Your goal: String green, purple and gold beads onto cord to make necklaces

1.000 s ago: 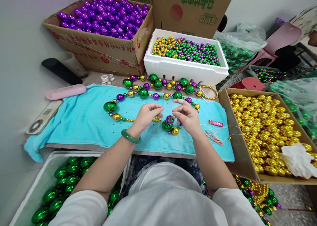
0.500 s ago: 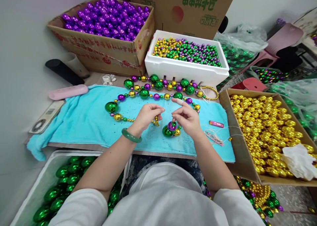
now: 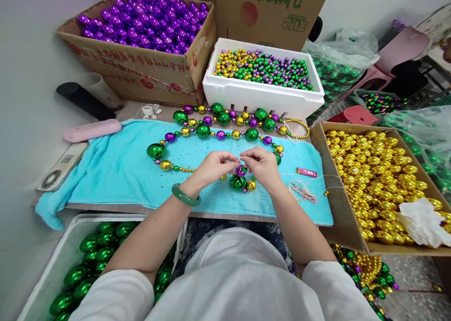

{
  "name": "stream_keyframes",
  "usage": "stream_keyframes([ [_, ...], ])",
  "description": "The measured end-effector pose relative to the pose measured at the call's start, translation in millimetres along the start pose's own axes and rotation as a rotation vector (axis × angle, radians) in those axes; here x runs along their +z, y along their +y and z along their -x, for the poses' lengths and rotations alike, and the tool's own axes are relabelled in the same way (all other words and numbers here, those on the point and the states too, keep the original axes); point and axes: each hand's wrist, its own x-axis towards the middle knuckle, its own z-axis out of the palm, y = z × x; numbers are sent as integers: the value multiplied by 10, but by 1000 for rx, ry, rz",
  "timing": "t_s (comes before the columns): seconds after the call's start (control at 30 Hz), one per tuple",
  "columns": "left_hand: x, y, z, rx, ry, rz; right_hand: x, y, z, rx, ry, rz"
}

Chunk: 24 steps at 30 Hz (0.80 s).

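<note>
My left hand [image 3: 215, 167], with a green bangle [image 3: 185, 195] at its wrist, pinches a thin pale string [image 3: 240, 160]. Fingertips almost meeting it, my right hand [image 3: 261, 167] is closed on the same string. Just below the fingers hang or rest a purple bead [image 3: 241, 171], a big green bead [image 3: 237, 183] and a gold bead [image 3: 251, 185]. From there a bead necklace [image 3: 202, 131] in green, gold and purple loops over the turquoise towel [image 3: 123, 171]. Part of the strand near my left fingers is hidden.
Behind the towel stand a carton of purple beads [image 3: 130, 91] and a white foam box [image 3: 260, 95] of small beads. A carton of gold beads [image 3: 343, 217] is at the right, a tub of green beads [image 3: 45, 274] at lower left. A coil of string [image 3: 299, 189] lies on the towel.
My hands have come together from a gap, and their fingertips now pinch the string between them. The fingers of my right hand have curled in from a looser, partly raised pose.
</note>
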Motion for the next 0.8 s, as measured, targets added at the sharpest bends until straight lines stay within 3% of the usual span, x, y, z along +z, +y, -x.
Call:
stream_keyframes([
  [0.2,17,-147,119,474,161,-656,-4,10,-12,3,22,186],
  [0.33,-51,-190,105,639,193,-804,-71,-76,-19,-80,-188,349],
  [0.4,-89,-200,61,656,193,-763,-111,-109,-30,-10,-326,252],
  [0.5,-92,-228,7,626,206,-627,-137,-124,-58,249,-446,-122],
  [0.63,28,-285,19,534,239,-426,-68,-99,-75,471,-351,-542],
  [0.8,167,-267,84,354,336,-152,57,-78,-14,517,-212,-614],
])
